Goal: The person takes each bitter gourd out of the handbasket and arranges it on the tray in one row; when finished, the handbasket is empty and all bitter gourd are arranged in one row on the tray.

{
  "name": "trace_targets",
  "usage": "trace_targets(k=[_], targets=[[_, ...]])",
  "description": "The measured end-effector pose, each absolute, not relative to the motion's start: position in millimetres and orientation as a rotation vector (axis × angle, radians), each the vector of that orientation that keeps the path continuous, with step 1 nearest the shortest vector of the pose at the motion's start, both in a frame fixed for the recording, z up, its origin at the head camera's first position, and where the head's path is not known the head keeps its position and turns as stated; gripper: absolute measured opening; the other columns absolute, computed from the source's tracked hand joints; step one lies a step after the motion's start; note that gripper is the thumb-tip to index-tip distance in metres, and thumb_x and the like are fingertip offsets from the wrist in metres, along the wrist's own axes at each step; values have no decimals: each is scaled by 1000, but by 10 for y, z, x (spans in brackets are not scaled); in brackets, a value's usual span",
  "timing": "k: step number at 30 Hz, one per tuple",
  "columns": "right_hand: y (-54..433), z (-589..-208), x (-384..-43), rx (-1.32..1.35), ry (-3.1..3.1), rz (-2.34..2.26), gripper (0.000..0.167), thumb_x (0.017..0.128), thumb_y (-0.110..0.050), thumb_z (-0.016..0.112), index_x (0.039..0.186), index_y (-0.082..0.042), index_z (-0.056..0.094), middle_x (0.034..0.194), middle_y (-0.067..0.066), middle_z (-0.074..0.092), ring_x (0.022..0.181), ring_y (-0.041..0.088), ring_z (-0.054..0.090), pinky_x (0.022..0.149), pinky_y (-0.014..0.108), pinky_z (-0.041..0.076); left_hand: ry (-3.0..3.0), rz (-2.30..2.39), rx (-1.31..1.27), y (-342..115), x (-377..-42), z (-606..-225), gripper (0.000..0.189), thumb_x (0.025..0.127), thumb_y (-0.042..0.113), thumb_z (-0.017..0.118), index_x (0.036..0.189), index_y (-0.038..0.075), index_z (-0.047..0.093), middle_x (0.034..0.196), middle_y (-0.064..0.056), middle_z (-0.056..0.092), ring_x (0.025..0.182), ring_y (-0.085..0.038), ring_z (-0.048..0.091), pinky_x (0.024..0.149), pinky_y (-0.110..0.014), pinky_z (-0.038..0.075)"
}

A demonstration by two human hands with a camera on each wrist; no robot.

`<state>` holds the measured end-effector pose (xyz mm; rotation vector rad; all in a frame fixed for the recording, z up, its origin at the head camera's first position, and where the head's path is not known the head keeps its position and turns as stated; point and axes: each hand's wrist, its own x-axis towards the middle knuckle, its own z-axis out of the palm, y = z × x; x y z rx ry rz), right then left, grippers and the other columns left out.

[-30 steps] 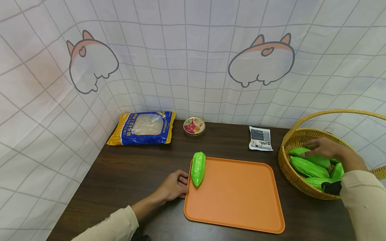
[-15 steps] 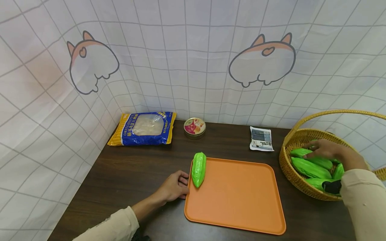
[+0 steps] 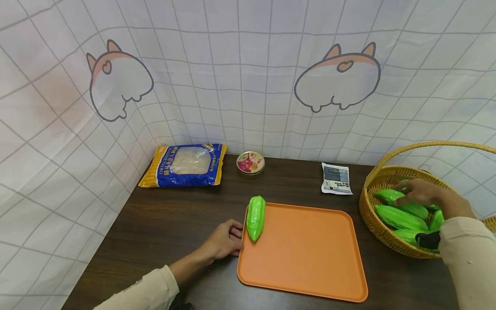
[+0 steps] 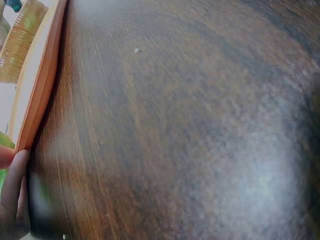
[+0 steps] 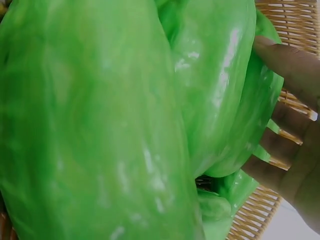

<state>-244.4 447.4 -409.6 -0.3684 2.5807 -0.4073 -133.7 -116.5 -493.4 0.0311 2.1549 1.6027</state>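
My left hand (image 3: 222, 239) pinches the left rim of an orange tray (image 3: 306, 254); in the left wrist view its fingers (image 4: 15, 180) lie at that rim. A glossy green ridged gourd (image 3: 255, 218) lies along the tray's left side. At the right, my right hand (image 3: 422, 192) reaches into a wicker basket (image 3: 368, 215) of several similar gourds. It grips one green gourd (image 5: 262, 90), with the thumb on one side and the fingers curled round the other. A second gourd (image 5: 95, 120) fills much of the right wrist view and hides part of the basket.
Along the back of the dark wooden table (image 3: 166, 219) lie a blue and yellow pasta bag (image 3: 186, 165), a round tin (image 3: 250, 165) and a small white packet (image 3: 336, 178). The basket's tall handle (image 3: 434, 143) arches over it. A white gridded cloth (image 3: 263, 99) hangs behind.
My right hand has shifted slightly on the gourd in the basket, and that gourd has tilted a little. My left hand stays at the tray rim.
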Motion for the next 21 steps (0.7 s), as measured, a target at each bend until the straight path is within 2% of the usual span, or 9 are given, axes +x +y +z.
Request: trace_targets(k=[10,21], targets=[[4520,-4033,-2442,-345,2725,-373,68,94,-34,68,135,16,48,121,46,55,111,62,54,82,63,53,2164,1605,41,-1163,-1344,-4947,55,72,-5,69,124,-5,53,102,-14,57,77,-17,61,61,-34,63],[4513,-3935,-2395,-254,2749,-433,75,98,-41,59,142,16,39,135,49,42,120,68,42,87,71,47,2170,1607,41,-1169,-1337,-4945,55,71,-5,69,124,-6,53,101,-14,57,77,-17,61,61,-34,63]])
